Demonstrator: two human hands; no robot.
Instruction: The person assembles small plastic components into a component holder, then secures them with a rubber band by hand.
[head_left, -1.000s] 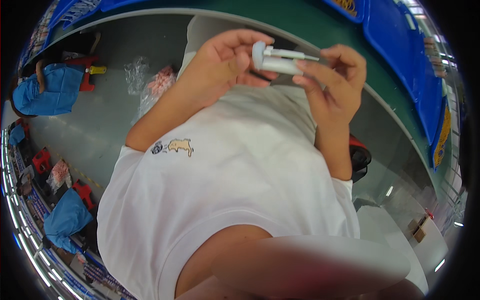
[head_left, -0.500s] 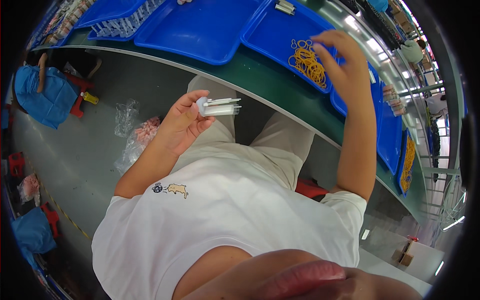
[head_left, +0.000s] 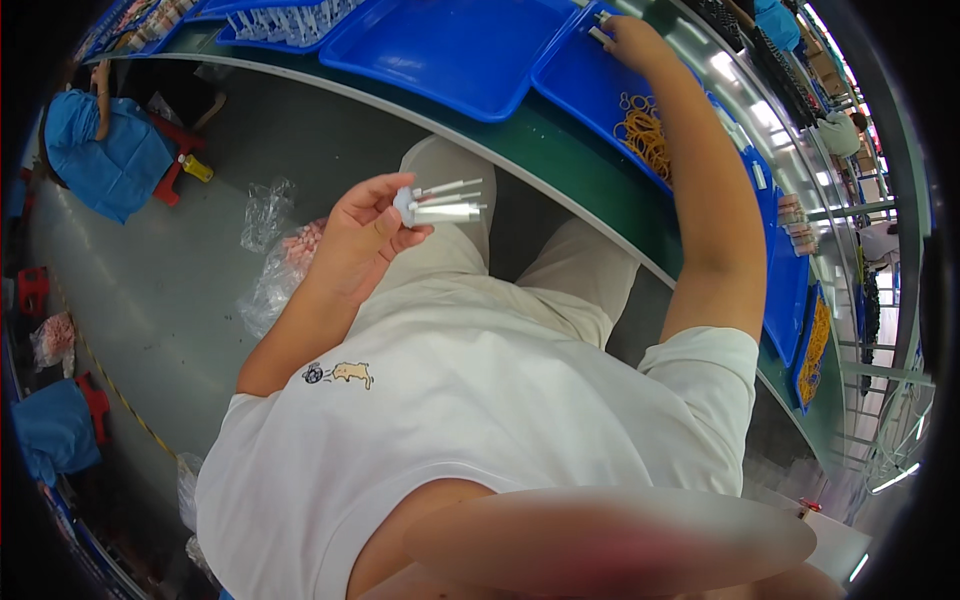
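Observation:
Over my lap, my left hand (head_left: 375, 225) pinches a white plastic part (head_left: 405, 205) by its round base. Several thin white prongs and a wider clear tube (head_left: 450, 212) stick out from it to the right. My right arm stretches forward over a blue tray (head_left: 570, 75). At the tray's far end, the fingers of my right hand (head_left: 632, 45) are bent onto small pale cylinders (head_left: 600, 36), partly covering them. Yellow rubber bands (head_left: 645, 135) lie in a heap in the same tray, beside my right forearm.
A second blue tray (head_left: 440, 50) sits to the left, and beyond it a tray of upright white plastic parts (head_left: 290, 22). More rubber bands fill a tray (head_left: 815, 345) at the right. Plastic bags with pink pieces (head_left: 300, 245) lie on the floor. A person in blue (head_left: 105, 150) sits at the left.
My right hand has moved from above the rubber bands to the cylinders at the tray's far end. My left hand keeps its hold on the white part. The whole view has shifted slightly.

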